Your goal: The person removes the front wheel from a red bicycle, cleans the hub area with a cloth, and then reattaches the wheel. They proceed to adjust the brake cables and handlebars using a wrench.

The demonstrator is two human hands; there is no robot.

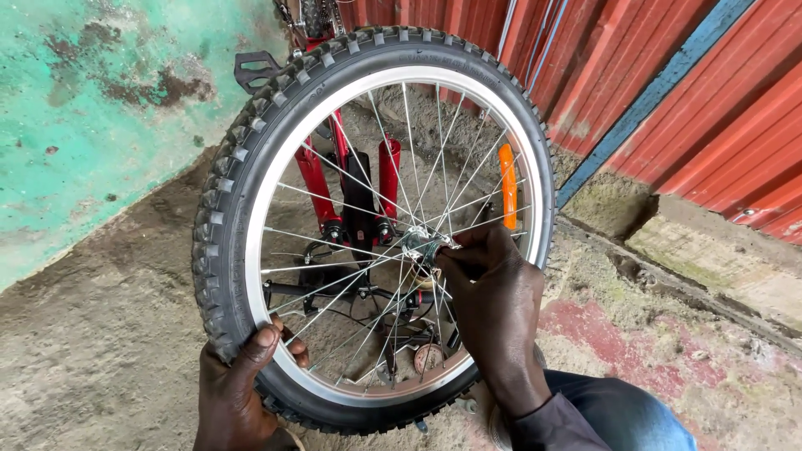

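**Wheel Held Upright, Hub Gripped at Centre**

Nearest the camera, the left hand [236,392] closes around the lower left of the knobby tyre [219,242], thumb lying on the silver rim [261,196]. This hand keeps the bicycle wheel [334,75] standing upright on the dirt ground [100,351].

At left, a green, stained wall [92,100] rises behind the tyre. Through the spokes [334,200], a red bicycle fork [316,179] and black frame parts are visible; the wheel partly hides them. A black pedal [253,68] projects above the tyre's upper left.

At centre, the right hand [493,288] pinches the hub [424,244], fingertips closed on its axle end. An orange reflector [508,185] sits between spokes on the right side.

At right, red corrugated sheeting [710,108] with a blue strip [660,83] stands over a concrete step [718,250].
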